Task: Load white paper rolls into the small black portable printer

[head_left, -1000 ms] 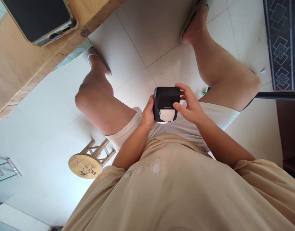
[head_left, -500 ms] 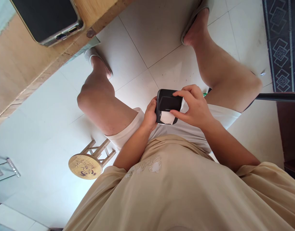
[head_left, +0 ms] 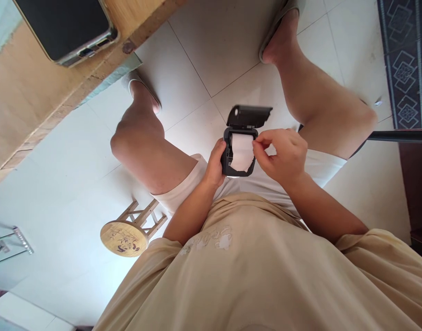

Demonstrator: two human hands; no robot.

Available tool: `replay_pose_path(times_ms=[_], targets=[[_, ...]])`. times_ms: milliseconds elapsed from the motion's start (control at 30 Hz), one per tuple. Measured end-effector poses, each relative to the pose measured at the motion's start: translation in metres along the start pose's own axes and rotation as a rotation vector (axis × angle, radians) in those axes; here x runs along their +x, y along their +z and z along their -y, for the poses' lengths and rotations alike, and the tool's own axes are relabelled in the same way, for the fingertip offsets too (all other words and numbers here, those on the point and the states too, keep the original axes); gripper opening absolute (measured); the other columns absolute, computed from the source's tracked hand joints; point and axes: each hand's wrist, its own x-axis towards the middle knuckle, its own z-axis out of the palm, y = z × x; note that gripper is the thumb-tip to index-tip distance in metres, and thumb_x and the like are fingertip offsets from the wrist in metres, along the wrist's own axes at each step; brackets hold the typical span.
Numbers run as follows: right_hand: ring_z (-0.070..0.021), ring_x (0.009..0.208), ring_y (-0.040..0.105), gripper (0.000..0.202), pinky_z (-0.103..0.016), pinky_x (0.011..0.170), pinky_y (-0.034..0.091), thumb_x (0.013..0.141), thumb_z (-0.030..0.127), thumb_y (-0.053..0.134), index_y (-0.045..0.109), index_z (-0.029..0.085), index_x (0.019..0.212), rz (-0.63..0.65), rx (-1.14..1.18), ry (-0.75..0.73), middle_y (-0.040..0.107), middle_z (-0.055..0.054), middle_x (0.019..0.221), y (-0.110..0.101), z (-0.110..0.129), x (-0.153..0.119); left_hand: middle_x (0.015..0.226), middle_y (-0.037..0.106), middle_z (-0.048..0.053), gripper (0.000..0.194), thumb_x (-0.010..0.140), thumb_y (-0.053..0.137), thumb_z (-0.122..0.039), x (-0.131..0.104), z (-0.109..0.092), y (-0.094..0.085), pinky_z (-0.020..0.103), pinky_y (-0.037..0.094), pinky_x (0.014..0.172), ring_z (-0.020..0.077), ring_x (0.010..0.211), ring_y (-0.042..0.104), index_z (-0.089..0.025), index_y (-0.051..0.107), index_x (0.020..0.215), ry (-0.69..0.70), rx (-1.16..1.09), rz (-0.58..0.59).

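A small black portable printer (head_left: 225, 166) is held over my lap, its dark lid (head_left: 248, 116) raised at the far side. Inside it lies white paper (head_left: 242, 151) with a ragged near edge. My left hand (head_left: 215, 166) is closed around the printer's left side, thumb along the rim. At the opposite side, my right hand (head_left: 283, 151) has thumb and index finger pinched at the right edge of the paper. The exact contact of those fingertips is partly hidden.
A smartphone (head_left: 69, 27) lies on the wooden table (head_left: 42, 92) at upper left. A round wooden stool (head_left: 124, 238) stands left of me on the tiled floor (head_left: 197, 27). A dark patterned cloth (head_left: 404, 69) hangs at right, near a black bar (head_left: 400, 136).
The printer's lid has swung open away from me, uncovering the paper inside. My right hand has moved from the lid to the paper's right edge, fingers curling in. My left hand keeps its hold.
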Motion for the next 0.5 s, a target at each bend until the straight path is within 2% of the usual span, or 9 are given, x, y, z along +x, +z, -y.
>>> replay_pose_path(times_ms=[67,133,233,367,500], targets=[[-0.0262,0.078,0.069,0.027,-0.042,0.077,0.048,0.106,0.032,0.054,0.079,0.027,0.098,0.074,-0.062,-0.043,0.076,-0.006,0.081,0.0,0.005,0.004,0.096,0.077,0.002,0.045,0.087,0.083,-0.064,-0.001,-0.001,0.0,0.037,0.061,0.093,0.0271,0.109,0.077,-0.025,0.072,0.104,0.015,0.014,0.012],[-0.0261,0.085,0.074,0.027,-0.039,0.07,0.044,0.103,0.029,0.056,0.082,0.026,0.112,0.177,-0.14,-0.04,0.084,-0.007,0.1,-0.001,0.008,0.007,0.095,0.074,0.0,0.046,0.085,0.086,-0.063,-0.001,-0.001,0.0,0.033,0.058,0.085,0.023,0.098,0.074,-0.025,0.072,0.106,0.024,0.031,0.014],[-0.0254,0.086,0.075,0.035,-0.037,0.06,0.032,0.099,0.023,0.06,0.082,0.028,0.125,0.353,-0.244,-0.016,0.085,-0.007,0.126,-0.004,0.013,0.013,0.092,0.07,-0.001,0.042,0.085,0.088,-0.058,-0.002,-0.001,-0.001,0.031,0.053,0.081,0.0191,0.09,0.068,-0.025,0.07,0.102,0.033,0.071,-0.005],[-0.0233,0.07,0.071,0.032,-0.036,0.057,0.019,0.099,0.021,0.06,0.08,0.028,0.123,0.542,-0.343,0.011,0.088,-0.007,0.117,-0.004,0.018,0.019,0.088,0.067,-0.002,0.038,0.085,0.089,-0.054,-0.001,-0.002,-0.002,0.029,0.051,0.08,0.0179,0.087,0.065,-0.024,0.068,0.098,0.013,0.124,-0.023],[-0.0252,0.072,0.072,0.032,-0.034,0.059,0.024,0.093,0.021,0.066,0.077,0.026,0.122,0.557,-0.269,0.074,0.087,-0.007,0.103,-0.006,0.015,0.022,0.084,0.066,-0.003,0.037,0.086,0.087,-0.052,0.0,-0.004,-0.001,0.029,0.049,0.076,0.0166,0.081,0.062,-0.023,0.068,0.097,-0.033,0.138,-0.023]])
